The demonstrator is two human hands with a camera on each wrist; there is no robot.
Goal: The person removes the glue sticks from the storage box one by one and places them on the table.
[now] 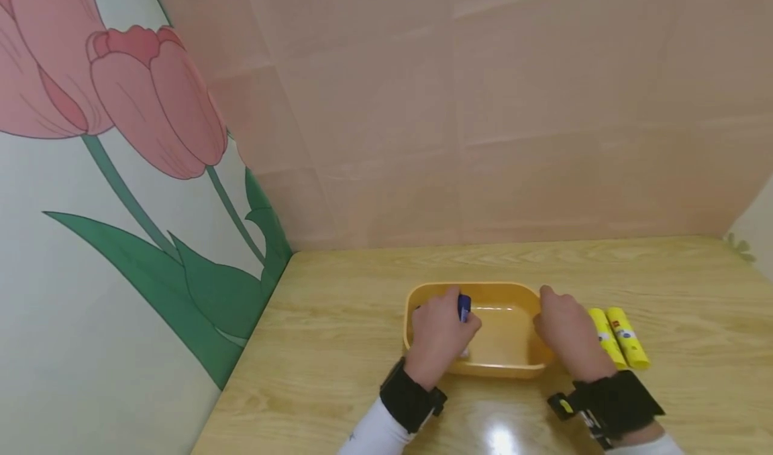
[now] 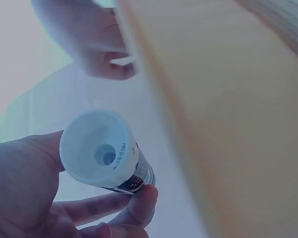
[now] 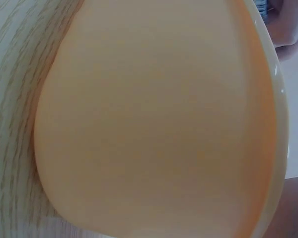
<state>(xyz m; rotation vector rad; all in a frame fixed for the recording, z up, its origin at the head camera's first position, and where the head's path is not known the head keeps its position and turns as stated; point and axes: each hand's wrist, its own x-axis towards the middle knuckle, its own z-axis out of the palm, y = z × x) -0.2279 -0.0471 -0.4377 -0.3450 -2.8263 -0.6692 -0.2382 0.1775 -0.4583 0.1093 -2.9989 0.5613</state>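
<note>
L hand [image 1: 439, 337] reaches into the L end of a yellow-orange tray [image 1: 504, 337], its fingers clamped round a small tube [image 2: 123, 166]; from the head cam only a dark blue bit plus a speck of white show past the hand. L wrist cam has the tube close up: hollow white end toward the lens, small dark print on that end, dark label further along, lettering too small to read. R hand [image 1: 568, 331] is at the tray's R end, knuckles up by the rim; fingers look bent in the L wrist cam, but can't tell if they're clamped on the rim or hold anything. R wrist cam is mostly tray wall & rim, w/ a bit of wood grain. Tray sits flat on a light wood tabletop [image 1: 350, 307]. Just R of the R hand, two yellow tubes [image 1: 628, 337] lie side by side on the tabletop, partly behind that hand. Both wrists wear black straps [image 1: 619, 405], w/ white sleeves [image 1: 377, 431] below. Behind: creased pinkish sheet [image 1: 453, 139]; on the L, a wall w/ big pink tulips [image 1: 163, 99] & green leaves.
</note>
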